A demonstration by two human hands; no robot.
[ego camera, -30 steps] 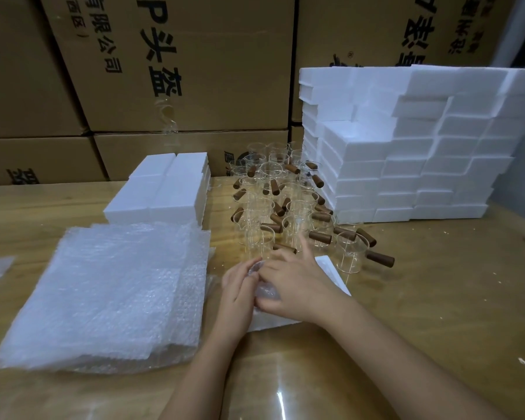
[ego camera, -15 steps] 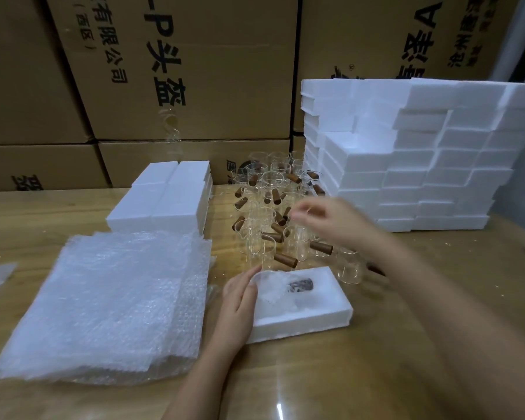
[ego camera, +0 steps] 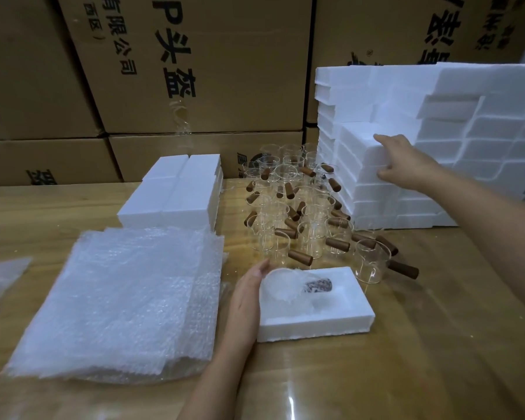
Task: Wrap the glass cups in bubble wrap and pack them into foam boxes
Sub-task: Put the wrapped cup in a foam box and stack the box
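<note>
Wrapped cup [ego camera: 288, 291] lies in open box [ego camera: 315, 328] on tabletop [ego camera: 422, 359]. Left hand [ego camera: 245, 301], grip flat, steadies box; right hand [ego camera: 406, 163], grip spread, touches foam stack [ego camera: 482, 153]. Foam: light, brittle; grasp across long edges.

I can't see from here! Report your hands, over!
Left hand against box. Right hand on foam stack. Wrapped cup in box. Loose cups beside.

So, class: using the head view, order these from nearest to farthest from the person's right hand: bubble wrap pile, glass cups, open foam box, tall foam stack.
1. Tall foam stack, right: the right hand touches it.
2. Glass cups, centre, just left of the stack.
3. Open foam box, front centre.
4. Bubble wrap pile, front left.
</note>
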